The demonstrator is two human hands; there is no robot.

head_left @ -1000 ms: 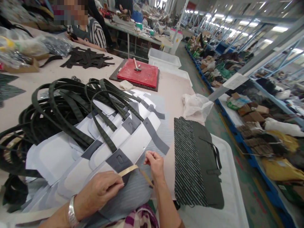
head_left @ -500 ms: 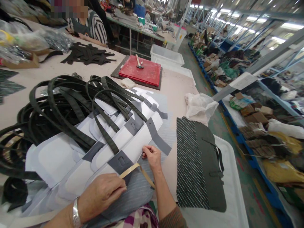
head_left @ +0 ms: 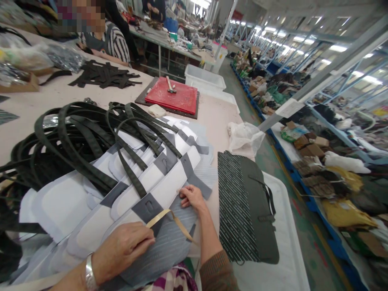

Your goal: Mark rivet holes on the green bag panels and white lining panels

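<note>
My left hand (head_left: pixel 125 246), with a silver bracelet at the wrist, is closed on a narrow yellowish tape strip (head_left: pixel 159 217). The strip's free end bends over and hangs toward my right forearm. My right hand (head_left: pixel 192 197) is closed, thumb and forefinger pinched at the edge of a white panel (head_left: pixel 169 182); what they grip is too small to make out. Grey end pieces (head_left: pixel 147 206) with a slot sit on the panels, which overlap in a row. Dark green straps (head_left: pixel 131 173) loop up from them. Under my hands lies a bluish-grey striped cloth (head_left: pixel 163 254).
A dark green bag piece (head_left: pixel 260 206) with a striped half lies at right on a white bin (head_left: pixel 285 226). Farther back are a crumpled plastic bag (head_left: pixel 244 137), a red board (head_left: pixel 172 95) with a hammer (head_left: pixel 170 87), and dark strips (head_left: pixel 104 74). A person sits across the table.
The view has shifted, so the table contents appear slightly further left and lower. My right fingers have opened slightly from a tighter curl at the panel's edge. My left hand keeps the tape strip.
</note>
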